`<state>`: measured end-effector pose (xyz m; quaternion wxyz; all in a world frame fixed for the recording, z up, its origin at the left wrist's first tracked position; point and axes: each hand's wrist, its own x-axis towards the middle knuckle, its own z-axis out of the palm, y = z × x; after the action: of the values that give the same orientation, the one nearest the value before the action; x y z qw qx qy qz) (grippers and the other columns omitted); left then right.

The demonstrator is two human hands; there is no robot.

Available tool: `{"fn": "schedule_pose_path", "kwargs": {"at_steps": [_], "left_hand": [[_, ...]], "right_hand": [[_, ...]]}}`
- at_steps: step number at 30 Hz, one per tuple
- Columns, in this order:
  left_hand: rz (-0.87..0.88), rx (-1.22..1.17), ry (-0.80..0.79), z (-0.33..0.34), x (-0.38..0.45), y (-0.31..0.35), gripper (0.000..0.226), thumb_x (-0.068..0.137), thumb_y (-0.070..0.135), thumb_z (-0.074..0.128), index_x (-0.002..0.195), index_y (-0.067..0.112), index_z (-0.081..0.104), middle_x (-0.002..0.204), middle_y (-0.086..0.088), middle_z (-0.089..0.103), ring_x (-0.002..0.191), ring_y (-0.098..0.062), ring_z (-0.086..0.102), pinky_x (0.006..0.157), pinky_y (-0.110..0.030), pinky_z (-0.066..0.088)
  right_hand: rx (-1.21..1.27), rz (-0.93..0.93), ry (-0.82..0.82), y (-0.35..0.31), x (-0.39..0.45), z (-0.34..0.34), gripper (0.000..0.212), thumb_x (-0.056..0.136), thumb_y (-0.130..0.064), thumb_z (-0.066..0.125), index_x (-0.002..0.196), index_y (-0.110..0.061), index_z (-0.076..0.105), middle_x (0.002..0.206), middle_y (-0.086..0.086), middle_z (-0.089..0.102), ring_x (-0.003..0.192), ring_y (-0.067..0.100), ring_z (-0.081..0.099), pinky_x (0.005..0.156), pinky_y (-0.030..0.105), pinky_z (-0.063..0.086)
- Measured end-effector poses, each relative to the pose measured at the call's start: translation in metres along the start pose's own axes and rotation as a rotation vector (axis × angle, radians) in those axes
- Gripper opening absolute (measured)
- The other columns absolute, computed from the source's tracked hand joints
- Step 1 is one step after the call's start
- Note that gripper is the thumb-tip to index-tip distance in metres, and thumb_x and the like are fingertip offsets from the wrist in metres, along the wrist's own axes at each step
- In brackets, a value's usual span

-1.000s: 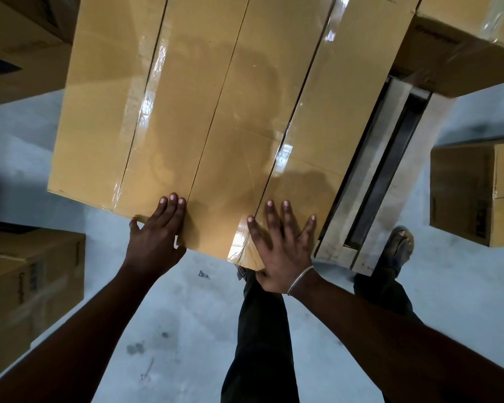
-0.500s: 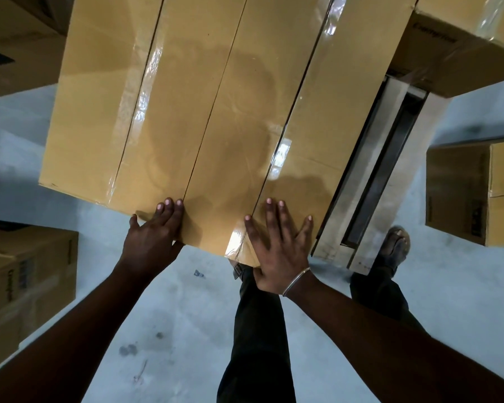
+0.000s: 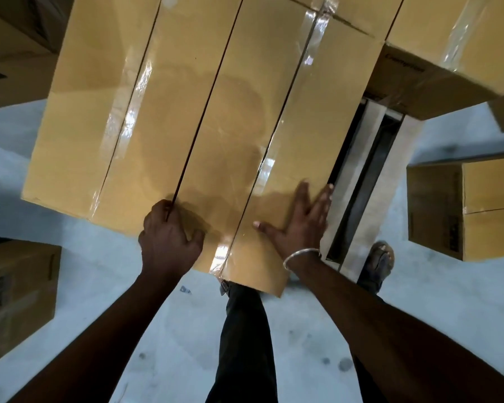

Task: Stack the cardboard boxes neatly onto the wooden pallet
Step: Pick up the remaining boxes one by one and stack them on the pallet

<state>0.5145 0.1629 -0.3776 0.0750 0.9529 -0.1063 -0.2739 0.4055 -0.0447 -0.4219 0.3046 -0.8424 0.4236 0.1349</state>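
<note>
Fingers of the left hand (image 3: pixel 169 242) curl over the box (image 3: pixel 169 117) edge; right hand (image 3: pixel 300 225) presses flat, grip released.

dim light, tape (image 3: pixel 134 91) glare, blurred right hand (image 3: pixel 301 225).

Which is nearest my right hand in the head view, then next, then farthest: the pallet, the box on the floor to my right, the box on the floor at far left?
From the right hand:
1. Pallet, just beside the fingertips.
2. Right floor box, farther right.
3. Left floor box, across at far left.
</note>
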Motion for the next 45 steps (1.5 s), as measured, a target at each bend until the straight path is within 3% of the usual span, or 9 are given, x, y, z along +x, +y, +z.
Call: {"fn": "schedule_pose_path", "kwargs": {"at_steps": [4, 11, 14, 22, 29, 33, 39, 43, 45], "left_hand": [[-0.074, -0.093, 0.066, -0.008, 0.037, 0.039, 0.075, 0.081, 0.039, 0.068, 0.143, 0.007, 0.041, 0.139, -0.020, 0.039, 0.123, -0.043, 0.041, 0.094, -0.052, 0.044], [-0.231, -0.432, 0.112, -0.028, 0.107, 0.105, 0.061, 0.077, 0.040, 0.060, 0.129, 0.008, 0.054, 0.131, -0.012, 0.045, 0.121, -0.036, 0.046, 0.099, -0.041, 0.040], [-0.293, -0.584, 0.121, -0.026, 0.114, 0.112, 0.063, 0.074, 0.036, 0.061, 0.130, 0.008, 0.054, 0.133, -0.010, 0.043, 0.120, -0.032, 0.048, 0.097, -0.031, 0.036], [-0.346, -0.872, 0.217, -0.011, 0.116, 0.105, 0.082, 0.055, 0.045, 0.064, 0.132, 0.021, 0.051, 0.118, 0.008, 0.034, 0.115, -0.030, 0.050, 0.091, -0.054, 0.052], [-0.323, -0.837, 0.161, -0.014, 0.117, 0.106, 0.079, 0.065, 0.037, 0.068, 0.139, 0.017, 0.049, 0.121, 0.004, 0.035, 0.117, -0.024, 0.047, 0.100, -0.048, 0.049], [-0.239, -0.691, 0.139, -0.013, 0.113, 0.099, 0.078, 0.079, 0.022, 0.062, 0.151, 0.016, 0.034, 0.144, -0.006, 0.037, 0.132, -0.026, 0.041, 0.111, -0.045, 0.038], [0.033, -0.374, 0.229, -0.012, 0.091, 0.080, 0.075, 0.078, 0.011, 0.057, 0.149, 0.003, 0.036, 0.151, -0.015, 0.042, 0.141, -0.030, 0.036, 0.119, -0.039, 0.026], [-0.092, -0.322, 0.225, -0.009, 0.080, 0.052, 0.068, 0.087, 0.015, 0.053, 0.151, 0.009, 0.032, 0.158, -0.014, 0.030, 0.146, -0.032, 0.025, 0.121, -0.042, 0.021], [-0.109, -0.299, 0.209, -0.009, 0.078, 0.042, 0.063, 0.090, 0.016, 0.053, 0.150, 0.010, 0.036, 0.158, -0.011, 0.031, 0.146, -0.030, 0.027, 0.120, -0.041, 0.022]], "right_hand": [[0.430, 0.191, 0.108, -0.004, 0.043, -0.008, 0.137, 0.061, -0.052, 0.088, 0.158, -0.022, -0.004, 0.164, 0.013, 0.011, 0.150, 0.029, 0.017, 0.121, 0.045, 0.023], [0.592, 0.308, 0.165, 0.006, 0.066, 0.000, 0.117, 0.053, -0.057, 0.086, 0.147, -0.024, 0.026, 0.143, 0.004, 0.045, 0.130, 0.024, 0.047, 0.111, 0.042, 0.040], [0.647, 0.316, 0.152, 0.006, 0.069, -0.001, 0.106, 0.054, -0.044, 0.093, 0.140, -0.021, 0.035, 0.134, 0.002, 0.052, 0.120, 0.023, 0.053, 0.106, 0.037, 0.044], [0.837, 0.274, 0.198, -0.001, 0.065, -0.010, 0.100, 0.052, -0.021, 0.097, 0.138, -0.017, 0.045, 0.125, -0.005, 0.060, 0.112, 0.013, 0.058, 0.097, 0.024, 0.044], [0.831, 0.256, 0.173, 0.000, 0.073, -0.008, 0.098, 0.055, -0.019, 0.096, 0.137, -0.013, 0.044, 0.128, 0.000, 0.061, 0.115, 0.016, 0.059, 0.103, 0.030, 0.046], [0.795, 0.220, 0.134, 0.000, 0.076, -0.005, 0.099, 0.060, -0.018, 0.094, 0.140, -0.007, 0.036, 0.134, 0.007, 0.053, 0.121, 0.020, 0.053, 0.107, 0.029, 0.040], [0.804, 0.199, 0.075, 0.003, 0.074, -0.010, 0.099, 0.065, -0.016, 0.092, 0.143, -0.006, 0.030, 0.136, 0.005, 0.049, 0.119, 0.014, 0.049, 0.096, 0.006, 0.035], [0.789, 0.204, 0.069, 0.006, 0.069, -0.013, 0.098, 0.065, -0.028, 0.092, 0.143, -0.015, 0.035, 0.119, -0.016, 0.053, 0.109, 0.003, 0.052, 0.080, -0.007, 0.032], [0.783, 0.202, 0.073, 0.004, 0.067, -0.013, 0.097, 0.066, -0.027, 0.091, 0.144, -0.013, 0.035, 0.120, -0.013, 0.053, 0.108, 0.004, 0.052, 0.078, -0.008, 0.032]]}}
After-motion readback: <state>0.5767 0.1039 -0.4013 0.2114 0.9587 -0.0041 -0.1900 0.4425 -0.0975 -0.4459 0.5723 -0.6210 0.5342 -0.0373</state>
